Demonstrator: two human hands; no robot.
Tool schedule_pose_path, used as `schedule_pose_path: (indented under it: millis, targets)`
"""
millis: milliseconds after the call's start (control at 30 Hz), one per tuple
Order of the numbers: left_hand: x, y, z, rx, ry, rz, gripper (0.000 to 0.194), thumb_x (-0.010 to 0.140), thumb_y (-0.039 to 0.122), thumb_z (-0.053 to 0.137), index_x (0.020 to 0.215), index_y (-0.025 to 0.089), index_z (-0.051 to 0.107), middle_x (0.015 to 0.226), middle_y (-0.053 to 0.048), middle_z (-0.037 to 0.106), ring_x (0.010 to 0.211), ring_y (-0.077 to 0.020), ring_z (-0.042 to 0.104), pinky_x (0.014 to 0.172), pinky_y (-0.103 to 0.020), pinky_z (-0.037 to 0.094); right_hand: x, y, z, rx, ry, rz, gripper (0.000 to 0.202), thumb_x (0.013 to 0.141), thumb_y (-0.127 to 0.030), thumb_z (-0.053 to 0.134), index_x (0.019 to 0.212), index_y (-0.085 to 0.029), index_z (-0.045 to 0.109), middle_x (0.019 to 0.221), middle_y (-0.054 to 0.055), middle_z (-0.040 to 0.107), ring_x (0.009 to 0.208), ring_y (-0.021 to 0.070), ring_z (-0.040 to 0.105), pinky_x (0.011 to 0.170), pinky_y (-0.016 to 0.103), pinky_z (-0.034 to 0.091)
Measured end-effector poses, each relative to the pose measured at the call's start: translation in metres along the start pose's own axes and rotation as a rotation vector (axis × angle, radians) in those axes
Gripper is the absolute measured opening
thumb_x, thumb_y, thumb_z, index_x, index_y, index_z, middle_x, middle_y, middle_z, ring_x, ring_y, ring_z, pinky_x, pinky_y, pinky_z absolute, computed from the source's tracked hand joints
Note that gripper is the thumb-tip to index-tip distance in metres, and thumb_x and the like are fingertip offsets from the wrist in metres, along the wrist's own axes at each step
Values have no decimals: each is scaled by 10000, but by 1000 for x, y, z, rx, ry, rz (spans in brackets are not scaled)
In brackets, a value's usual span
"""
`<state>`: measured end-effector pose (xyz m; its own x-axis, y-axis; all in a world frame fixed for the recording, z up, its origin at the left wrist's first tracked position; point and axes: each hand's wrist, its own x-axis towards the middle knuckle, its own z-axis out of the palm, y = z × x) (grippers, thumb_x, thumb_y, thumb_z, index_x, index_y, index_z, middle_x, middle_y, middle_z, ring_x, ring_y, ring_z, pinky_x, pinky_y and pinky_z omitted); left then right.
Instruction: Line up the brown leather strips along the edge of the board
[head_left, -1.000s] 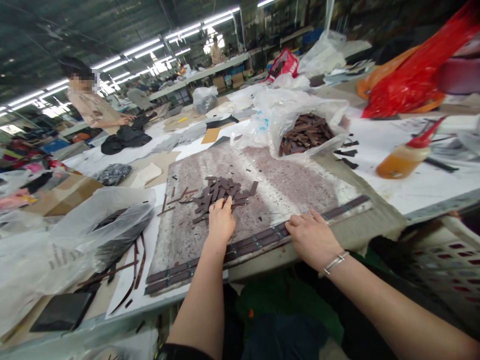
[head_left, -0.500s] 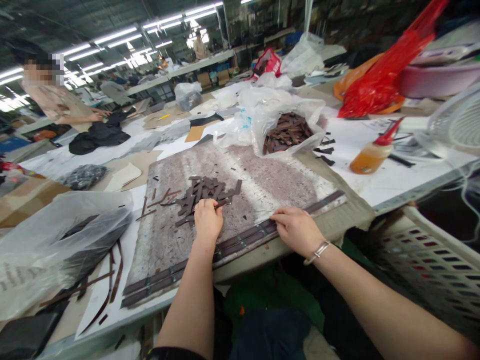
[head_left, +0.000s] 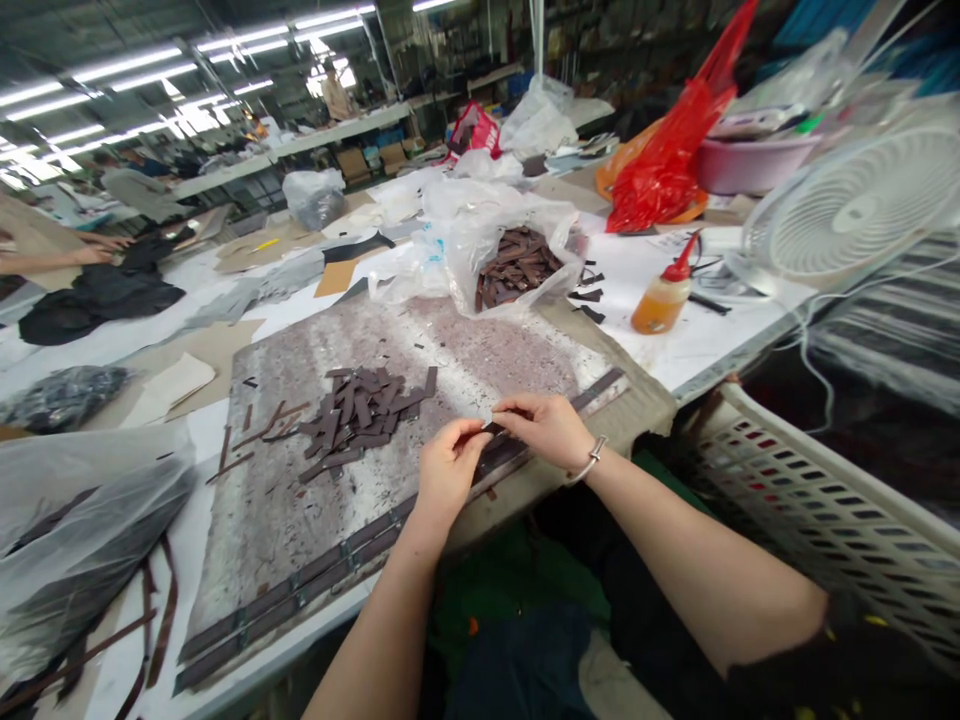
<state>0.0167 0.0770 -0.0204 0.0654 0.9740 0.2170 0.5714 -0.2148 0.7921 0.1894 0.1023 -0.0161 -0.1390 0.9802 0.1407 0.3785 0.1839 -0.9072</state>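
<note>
My left hand point(head_left: 448, 470) and my right hand point(head_left: 546, 428) meet over the near edge of a stained work board point(head_left: 480, 355), pinching one small dark leather strip point(head_left: 480, 427) between their fingertips. A pile of short dark brown strips point(head_left: 360, 405) lies on the board just left of my left hand. Along the board's near edge runs a row of strips laid end to end point(head_left: 322, 570). A metal bracelet is on my right wrist.
A clear plastic bag of brown strips point(head_left: 517, 265) stands behind the board. An orange glue bottle point(head_left: 661, 298) with a red nozzle, a white fan point(head_left: 855, 210) and a red bag point(head_left: 667, 160) are to the right. Another plastic bag point(head_left: 67, 530) lies left; a white crate point(head_left: 817, 510) sits below right.
My left hand left the pile with a strip and came toward me. My right hand lifted off the edge row and joined it on the strip. The view swung right.
</note>
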Motion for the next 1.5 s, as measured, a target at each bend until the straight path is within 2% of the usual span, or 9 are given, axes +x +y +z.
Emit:
schedule_pose_path:
  millis: [167, 267, 500, 833, 1033, 1133, 1233, 1367, 1500]
  targets:
    - [-4, -5, 9, 236, -64, 326, 253, 884, 165, 432, 1022, 158, 644, 984, -78, 632, 923, -175, 561, 849, -318, 456, 5, 22, -36, -80, 121, 174, 163, 767, -313, 635, 871, -193, 671, 616, -21, 654, 575, 132, 622, 568, 231, 485]
    - [-8, -5, 13, 375, -170, 409, 321, 854, 97, 416, 1086, 151, 631, 1015, -89, 610, 936, -201, 520, 854, -348, 454, 6, 26, -46, -112, 93, 229, 127, 768, -304, 637, 826, -196, 668, 606, -21, 656, 586, 134, 633, 578, 226, 491]
    - [-12, 3, 17, 502, -251, 406, 364, 816, 56, 414, 1098, 139, 629, 1023, -93, 577, 933, -217, 482, 848, -358, 450, 7, 16, -35, -252, -27, 241, 62, 758, -258, 653, 759, -205, 684, 603, -29, 663, 615, 130, 639, 605, 211, 479]
    - [-13, 4, 18, 570, -268, 387, 411, 826, 60, 388, 1171, 154, 591, 1042, -91, 555, 942, -220, 468, 861, -362, 434, 8, 19, -34, -463, -8, 188, 87, 766, -287, 652, 777, -218, 704, 679, -25, 683, 692, 134, 629, 649, 214, 445]
    - [-13, 11, 22, 703, -277, 378, 430, 844, 119, 399, 1225, 229, 565, 1038, -91, 525, 909, -239, 449, 789, -384, 436, 5, 20, -27, -606, 4, 75, 131, 805, -309, 601, 811, -227, 703, 775, -7, 695, 727, 152, 624, 693, 250, 451]
    - [-13, 13, 23, 716, -274, 363, 428, 845, 128, 402, 1222, 245, 566, 1039, -94, 516, 905, -239, 448, 780, -388, 435, -1, 18, -32, -693, 66, -22, 245, 838, -309, 555, 1024, -206, 678, 956, 47, 682, 856, 187, 613, 767, 285, 470]
    - [-14, 14, 23, 715, -267, 348, 428, 836, 129, 419, 1222, 246, 564, 1036, -100, 511, 905, -239, 449, 779, -391, 432, -11, 17, -41, -752, 115, -179, 332, 851, -168, 478, 1147, -184, 628, 1082, 72, 639, 975, 191, 568, 877, 300, 448]
    - [-15, 16, 22, 717, -276, 333, 416, 850, 151, 409, 1228, 240, 559, 1033, -104, 508, 908, -249, 447, 773, -399, 430, -25, 17, -42, -824, -42, -352, 407, 788, -37, 439, 1114, -171, 643, 1100, 65, 634, 1015, 195, 536, 939, 320, 411]
    - [-14, 16, 22, 716, -284, 324, 408, 861, 161, 396, 1228, 241, 557, 1028, -102, 506, 903, -248, 449, 770, -399, 428, -34, 13, -28, -900, -169, -362, 396, 776, -25, 447, 1104, -153, 627, 1131, 86, 617, 1050, 212, 525, 943, 351, 394]
